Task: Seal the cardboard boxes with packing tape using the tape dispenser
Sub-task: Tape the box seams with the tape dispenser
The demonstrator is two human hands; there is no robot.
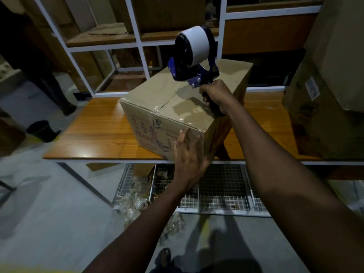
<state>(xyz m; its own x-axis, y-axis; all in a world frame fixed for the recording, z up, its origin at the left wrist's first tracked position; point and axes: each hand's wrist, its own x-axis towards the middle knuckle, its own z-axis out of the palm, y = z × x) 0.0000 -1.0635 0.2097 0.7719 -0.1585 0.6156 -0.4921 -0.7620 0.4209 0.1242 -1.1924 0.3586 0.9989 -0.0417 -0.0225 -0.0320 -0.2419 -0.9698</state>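
Left grip [188, 156] flat against one cardboard box [155, 99], right grip [216, 95] clenching one tape dispenser [194, 56]

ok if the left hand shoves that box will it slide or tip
Probably slides: the cardboard box sits flat on a glossy wooden table. Tipping seems unlikely; it looks broad and squat. Stiff too, probably: taped flaps lie flat.

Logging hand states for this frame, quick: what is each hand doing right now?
Left hand: open, straight fingers pressed against the cardboard box.
Right hand: closed round the handle of the tape dispenser.
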